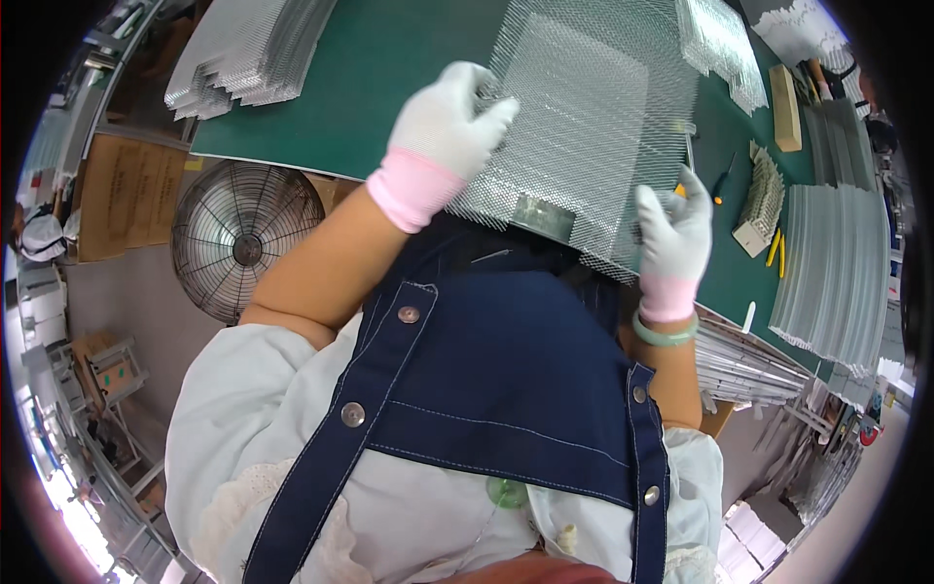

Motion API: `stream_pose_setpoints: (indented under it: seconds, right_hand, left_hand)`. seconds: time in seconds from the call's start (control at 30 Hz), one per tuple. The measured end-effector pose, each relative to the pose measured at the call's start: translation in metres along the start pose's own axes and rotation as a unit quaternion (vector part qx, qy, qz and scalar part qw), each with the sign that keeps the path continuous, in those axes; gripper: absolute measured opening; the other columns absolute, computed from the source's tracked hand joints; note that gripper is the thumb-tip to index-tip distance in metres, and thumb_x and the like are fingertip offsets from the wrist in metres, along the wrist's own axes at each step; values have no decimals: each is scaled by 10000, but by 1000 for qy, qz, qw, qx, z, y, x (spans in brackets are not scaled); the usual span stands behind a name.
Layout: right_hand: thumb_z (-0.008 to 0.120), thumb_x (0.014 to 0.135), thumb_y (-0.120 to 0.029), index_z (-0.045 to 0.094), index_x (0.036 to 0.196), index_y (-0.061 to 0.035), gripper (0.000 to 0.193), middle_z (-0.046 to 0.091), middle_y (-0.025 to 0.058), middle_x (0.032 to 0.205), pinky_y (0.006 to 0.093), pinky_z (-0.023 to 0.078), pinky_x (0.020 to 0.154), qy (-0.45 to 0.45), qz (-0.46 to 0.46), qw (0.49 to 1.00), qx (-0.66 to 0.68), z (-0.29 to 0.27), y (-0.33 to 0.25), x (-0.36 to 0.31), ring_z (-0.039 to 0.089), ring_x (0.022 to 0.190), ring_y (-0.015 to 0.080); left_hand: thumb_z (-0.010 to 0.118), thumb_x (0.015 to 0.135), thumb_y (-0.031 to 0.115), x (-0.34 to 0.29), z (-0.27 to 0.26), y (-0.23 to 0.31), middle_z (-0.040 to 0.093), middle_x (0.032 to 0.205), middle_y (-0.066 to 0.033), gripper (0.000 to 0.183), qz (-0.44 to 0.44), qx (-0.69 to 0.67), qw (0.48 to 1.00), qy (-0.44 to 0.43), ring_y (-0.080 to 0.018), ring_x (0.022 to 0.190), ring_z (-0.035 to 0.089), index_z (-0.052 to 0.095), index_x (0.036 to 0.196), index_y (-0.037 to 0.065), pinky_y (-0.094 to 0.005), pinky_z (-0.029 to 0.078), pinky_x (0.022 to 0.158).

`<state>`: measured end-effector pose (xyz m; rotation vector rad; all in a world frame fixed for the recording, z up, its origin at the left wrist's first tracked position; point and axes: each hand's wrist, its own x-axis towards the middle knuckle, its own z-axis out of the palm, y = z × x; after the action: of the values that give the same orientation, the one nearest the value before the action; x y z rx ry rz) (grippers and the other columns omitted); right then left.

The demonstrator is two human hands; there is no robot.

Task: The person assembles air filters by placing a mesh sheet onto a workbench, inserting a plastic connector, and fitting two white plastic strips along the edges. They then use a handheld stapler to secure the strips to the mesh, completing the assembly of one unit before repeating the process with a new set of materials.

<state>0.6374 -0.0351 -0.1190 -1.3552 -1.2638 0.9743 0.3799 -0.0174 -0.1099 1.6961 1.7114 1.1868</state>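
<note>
A silver metal mesh sheet (574, 107) lies over the front edge of the green worktable, with a paler rectangular layer showing through its middle. My left hand (443, 127), in a white glove with a pink cuff, is closed at the sheet's left edge, fingers curled and thumb against the mesh. At the lower right edge of the sheet is my right hand (673, 238), gloved alike. Its thumb and fingers are apart, with nothing seen between them. Below the mesh, a shiny metal piece (543, 218) shows near the table's front edge.
Stacked mesh sheets stand at the back left (258, 54) and right (832, 273). On the table's right lie a screwdriver (722, 185), yellow-handled pliers (775, 251), a ridged block (762, 200) and a wooden block (784, 107). A floor fan (247, 243) stands left.
</note>
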Motion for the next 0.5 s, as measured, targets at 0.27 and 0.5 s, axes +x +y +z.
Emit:
stream_pose_setpoints:
  seconds: [0.27, 0.5]
  right_hand:
    - [744, 832, -271, 450, 1348, 46, 674, 654, 132, 897, 350, 515, 775, 5, -1, 928, -373, 11, 61, 19, 647, 817, 253]
    - [724, 849, -293, 427, 1371, 25, 680, 643, 154, 906, 382, 521, 774, 3, 21, 938, -345, 11, 60, 16, 650, 828, 302]
  left_hand:
    - [615, 917, 334, 6, 62, -46, 688, 883, -194, 421, 0, 218, 974, -66, -367, 801, 677, 553, 1150, -12, -433, 546, 706]
    - [605, 920, 368, 4, 66, -43, 688, 867, -206, 448, -18, 253, 964, -76, -369, 799, 685, 541, 1143, -15, -442, 556, 687]
